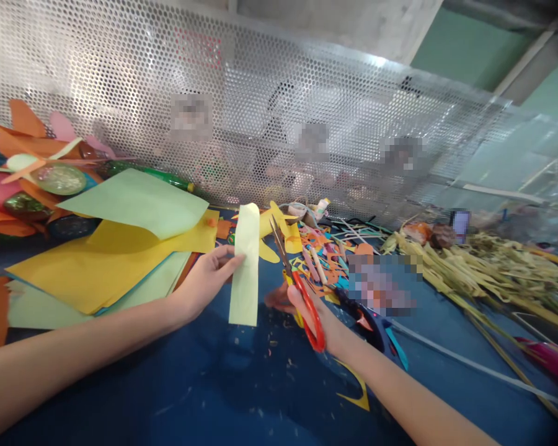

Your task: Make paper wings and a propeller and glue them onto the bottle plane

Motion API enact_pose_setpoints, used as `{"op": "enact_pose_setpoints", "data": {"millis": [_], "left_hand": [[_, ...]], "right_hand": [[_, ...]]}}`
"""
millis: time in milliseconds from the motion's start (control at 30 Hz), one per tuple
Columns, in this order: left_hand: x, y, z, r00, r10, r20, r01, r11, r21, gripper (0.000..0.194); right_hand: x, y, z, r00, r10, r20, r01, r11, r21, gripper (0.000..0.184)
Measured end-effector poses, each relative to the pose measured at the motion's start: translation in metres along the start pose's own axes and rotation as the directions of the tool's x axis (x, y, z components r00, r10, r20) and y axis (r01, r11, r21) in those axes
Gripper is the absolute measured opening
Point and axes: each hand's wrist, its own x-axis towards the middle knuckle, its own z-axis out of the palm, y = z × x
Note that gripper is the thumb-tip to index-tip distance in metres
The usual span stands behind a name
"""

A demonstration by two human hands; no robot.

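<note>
I see the left hand (199, 285) pinching a pale paper strip (244, 288) between thumb and fingers. Right of those fingers, the right hand (328, 322) has its own closed around red-handled scissors (300, 284), blades pointing away. Coloured sheets (134, 201) lie left of the left fingers, paper scraps (328, 248) beyond the right, on the blue worktop (186, 390).

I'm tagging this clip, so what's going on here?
Someone's left hand holds a pale green paper strip over a blue table. The right hand holds red-handled scissors, their blades beside the strip. Coloured paper sheets lie to the left, cut scraps beyond the scissors.
</note>
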Motion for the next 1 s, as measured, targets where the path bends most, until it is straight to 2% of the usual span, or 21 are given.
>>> {"op": "enact_pose_setpoints", "data": {"millis": [167, 267, 400, 600, 800, 1000], "left_hand": [[0.001, 0.004, -0.002, 0.997, 0.074, -0.038, -0.073, 0.997, 0.010, 0.019], [0.000, 0.010, -0.004, 0.993, 0.102, -0.050, -0.099, 0.993, 0.062, 0.021], [-0.005, 0.020, -0.004, 0.989, 0.134, -0.056, -0.124, 0.981, 0.147, 0.023], [-0.011, 0.027, 0.000, 0.995, 0.095, -0.014, -0.090, 0.975, 0.205, 0.022], [-0.010, 0.023, -0.002, 0.988, 0.154, 0.025, -0.153, 0.933, 0.325, 0.020], [-0.013, 0.022, -0.001, 0.983, 0.177, 0.054, -0.185, 0.927, 0.327, 0.018]], "right_hand": [[-0.009, -0.010, 0.001, 0.999, -0.038, 0.014, 0.041, 0.969, -0.245, 0.038], [-0.017, -0.027, 0.001, 0.995, -0.043, 0.084, 0.076, 0.896, -0.438, 0.039], [-0.025, -0.046, 0.004, 0.995, -0.040, 0.091, 0.087, 0.800, -0.593, 0.040], [-0.026, -0.046, 0.010, 0.988, -0.049, 0.144, 0.129, 0.771, -0.623, 0.047], [-0.026, -0.047, 0.009, 0.981, -0.079, 0.177, 0.179, 0.728, -0.662, 0.044], [-0.026, -0.047, 0.009, 0.977, -0.071, 0.203, 0.192, 0.714, -0.673, 0.045]]}}
